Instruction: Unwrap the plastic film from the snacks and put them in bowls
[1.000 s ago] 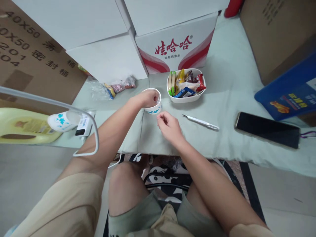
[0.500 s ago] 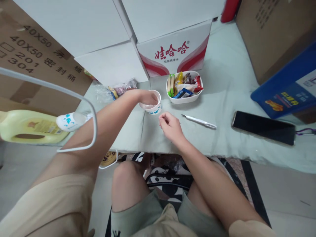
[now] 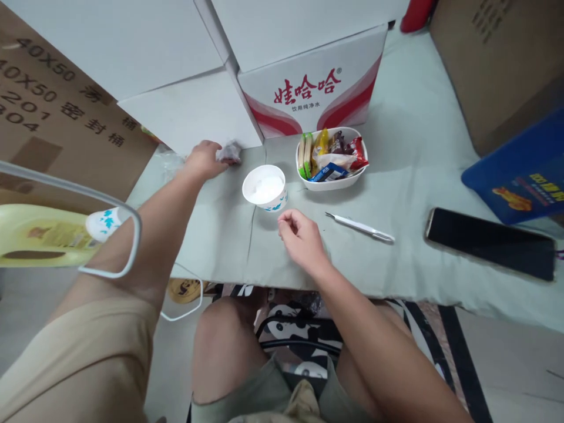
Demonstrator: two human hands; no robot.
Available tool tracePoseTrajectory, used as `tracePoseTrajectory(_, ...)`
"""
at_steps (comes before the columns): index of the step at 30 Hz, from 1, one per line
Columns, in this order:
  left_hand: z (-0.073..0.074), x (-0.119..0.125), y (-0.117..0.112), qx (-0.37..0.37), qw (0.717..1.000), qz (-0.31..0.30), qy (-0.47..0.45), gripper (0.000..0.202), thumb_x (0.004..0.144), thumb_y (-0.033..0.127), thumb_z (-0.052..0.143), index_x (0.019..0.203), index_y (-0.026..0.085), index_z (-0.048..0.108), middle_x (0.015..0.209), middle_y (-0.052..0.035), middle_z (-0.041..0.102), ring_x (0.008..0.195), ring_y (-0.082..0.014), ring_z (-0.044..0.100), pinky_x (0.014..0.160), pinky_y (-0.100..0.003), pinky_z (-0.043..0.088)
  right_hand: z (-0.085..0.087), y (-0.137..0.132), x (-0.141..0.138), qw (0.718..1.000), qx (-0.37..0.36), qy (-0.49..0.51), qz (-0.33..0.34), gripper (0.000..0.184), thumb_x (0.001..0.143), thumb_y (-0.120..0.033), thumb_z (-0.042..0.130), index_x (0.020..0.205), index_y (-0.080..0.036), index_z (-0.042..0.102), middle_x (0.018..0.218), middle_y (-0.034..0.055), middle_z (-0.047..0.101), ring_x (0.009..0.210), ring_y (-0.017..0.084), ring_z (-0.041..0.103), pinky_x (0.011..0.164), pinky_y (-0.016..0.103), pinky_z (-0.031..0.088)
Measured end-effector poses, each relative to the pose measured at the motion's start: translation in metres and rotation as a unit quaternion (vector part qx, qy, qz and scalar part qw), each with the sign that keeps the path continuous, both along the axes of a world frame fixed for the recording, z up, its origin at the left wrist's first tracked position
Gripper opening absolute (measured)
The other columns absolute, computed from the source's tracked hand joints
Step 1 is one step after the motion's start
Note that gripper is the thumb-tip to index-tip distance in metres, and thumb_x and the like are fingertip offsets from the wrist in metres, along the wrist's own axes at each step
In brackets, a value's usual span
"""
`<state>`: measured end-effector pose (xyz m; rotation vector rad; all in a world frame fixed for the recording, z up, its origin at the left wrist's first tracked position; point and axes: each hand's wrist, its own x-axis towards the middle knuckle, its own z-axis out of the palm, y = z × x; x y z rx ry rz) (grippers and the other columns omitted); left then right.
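At the left of the bedspread-like cloth, my left hand (image 3: 205, 160) reaches over small packets in clear plastic. Its thumb and fingers are apart beside a dark wrapped packet (image 3: 230, 153); whether they touch it I cannot tell. A white paper cup (image 3: 266, 189) with blue leaf prints stands upright, something white showing inside. Just in front of it, my right hand (image 3: 302, 238) rests with fingers curled in, nothing visible in them. A white-handled craft knife (image 3: 361, 228) lies to its right. Behind that, a white plastic bowl (image 3: 332, 184) holds several wrapped snacks.
A white and red carton (image 3: 312, 100) stands behind the bowl. On the right are a phone (image 3: 491, 244) and a blue box (image 3: 520, 170). A white tube (image 3: 137, 226) curves over my left forearm, near a yellow jug (image 3: 48, 235) and another paper cup (image 3: 103, 224).
My left hand has come out of the paper cup and moved left to the plastic packets, its fingers now apart. My right hand has stayed curled near the cup.
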<state>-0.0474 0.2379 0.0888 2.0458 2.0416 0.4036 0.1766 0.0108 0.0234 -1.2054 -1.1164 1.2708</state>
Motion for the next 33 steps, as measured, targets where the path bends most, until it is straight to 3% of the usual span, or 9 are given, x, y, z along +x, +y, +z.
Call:
tracePoseTrajectory(4,-0.026,0.008,0.023,-0.010,0.995,-0.021,-0.100,0.063,0.054,0.056,0.085,0.101,0.024,0.060,0.128,-0.0048,0.061,0.138,-0.0355,0.034,0.125,-0.056,0.015,0.001,0.009,-0.004,1.000,-0.017,-0.009,-0.006,0.010,0.084,-0.029,0.050,0.079,-0.024,0.057,0.067,-0.0035,0.059,0.060,0.013,0.054,0.062,0.026,0.041)
tracePoseTrajectory(10,-0.054,0.010,0.032,0.029,0.986,0.017,-0.161,0.044,0.057,0.044,0.089,0.080,0.030,0.054,0.113,0.0003,0.062,0.138,-0.0401,0.025,0.120,-0.070,-0.005,0.005,0.013,-0.005,1.000,-0.027,-0.011,0.001,0.010,0.085,-0.029,0.051,0.079,-0.024,0.057,0.067,-0.0043,0.059,0.061,0.012,0.054,0.063,0.026,0.041)
tracePoseTrajectory(13,-0.037,0.021,0.023,0.114,0.981,0.066,-0.144,0.031,0.077,0.026,0.079,0.098,0.028,0.056,0.119,0.0032,0.059,0.131,-0.0300,0.036,0.122,-0.060,0.011,0.004,0.007,-0.004,1.000,-0.016,-0.015,0.001,0.010,0.085,-0.029,0.051,0.079,-0.024,0.057,0.067,-0.0048,0.059,0.061,0.012,0.054,0.064,0.027,0.041)
tracePoseTrajectory(16,-0.003,0.046,-0.001,0.215,0.967,0.079,-0.109,0.052,0.087,0.001,0.060,0.133,0.020,0.044,0.139,-0.0023,0.050,0.130,-0.0180,0.041,0.120,-0.040,0.026,0.001,0.003,-0.002,1.000,-0.006,-0.019,-0.006,0.008,0.084,-0.028,0.051,0.080,-0.023,0.056,0.066,-0.0052,0.058,0.060,0.012,0.054,0.064,0.027,0.041)
tracePoseTrajectory(20,0.016,0.089,-0.076,0.378,0.917,-0.037,-0.120,0.059,0.085,-0.005,0.054,0.139,0.013,0.039,0.143,-0.0117,0.045,0.139,-0.0194,0.041,0.122,-0.035,0.028,-0.007,0.006,0.003,0.997,-0.033,0.059,-0.042,0.012,0.081,-0.032,0.056,0.091,-0.024,0.056,0.066,-0.0061,0.058,0.059,0.012,0.055,0.062,0.027,0.044)
tracePoseTrajectory(23,-0.011,0.116,-0.151,0.435,0.877,-0.138,-0.150,0.044,0.095,0.014,0.053,0.137,0.024,0.045,0.139,-0.0071,0.054,0.139,-0.0232,0.047,0.119,-0.042,0.035,-0.011,0.011,0.012,0.969,-0.074,0.226,-0.061,0.032,0.083,-0.050,0.055,0.104,-0.026,0.054,0.082,-0.0019,0.066,0.067,0.015,0.064,0.060,0.027,0.048)
tracePoseTrajectory(27,-0.067,0.131,-0.224,0.390,0.863,-0.301,-0.113,0.043,0.093,0.008,0.051,0.131,0.028,0.054,0.124,-0.0042,0.069,0.133,-0.0222,0.056,0.111,-0.042,0.047,-0.016,0.010,0.025,0.941,-0.060,0.322,-0.084,0.052,0.078,-0.068,0.056,0.107,-0.025,0.055,0.097,0.0016,0.069,0.085,0.018,0.067,0.074,0.032,0.055)
tracePoseTrajectory(30,-0.096,0.126,-0.246,0.366,0.854,-0.340,-0.146,0.042,0.090,0.006,0.054,0.126,0.029,0.056,0.127,-0.0049,0.068,0.134,-0.0217,0.056,0.109,-0.042,0.049,-0.022,0.007,0.033,0.965,-0.047,0.233,-0.108,0.048,0.068,-0.053,0.075,0.101,-0.024,0.058,0.098,0.0005,0.068,0.092,0.018,0.065,0.087,0.032,0.054)
tracePoseTrajectory(33,-0.108,0.113,-0.249,0.304,0.865,-0.285,-0.281,0.040,0.090,0.020,0.063,0.127,0.030,0.054,0.144,-0.0084,0.056,0.140,-0.0263,0.050,0.111,-0.048,0.048,-0.027,0.004,0.040,0.985,-0.020,0.137,-0.101,0.050,0.069,-0.049,0.077,0.109,-0.026,0.060,0.110,0.0024,0.068,0.099,0.021,0.064,0.092,0.037,0.054)
